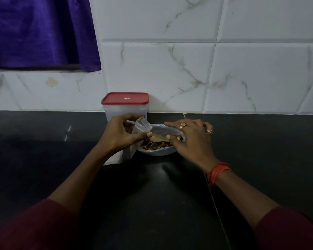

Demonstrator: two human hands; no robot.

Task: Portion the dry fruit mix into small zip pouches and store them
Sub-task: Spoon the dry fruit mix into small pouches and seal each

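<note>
Where the dark surface (43, 150) meets the marble-tiled wall (224, 69), items as follows: clear tub with red lid (125, 98), upright, far centre, against the wall; pale bowl (157, 152) of dry fruit mix (154, 143), just near of the tub; clear zip pouch (140, 127), pinched between thumb and fingers of the left hand (120, 133), held over the bowl's left rim; right hand (190, 137), ringed, fingers curled down over the bowl's right side, whether gripping anything cannot be told; purple cloth (40, 31), far left
</note>
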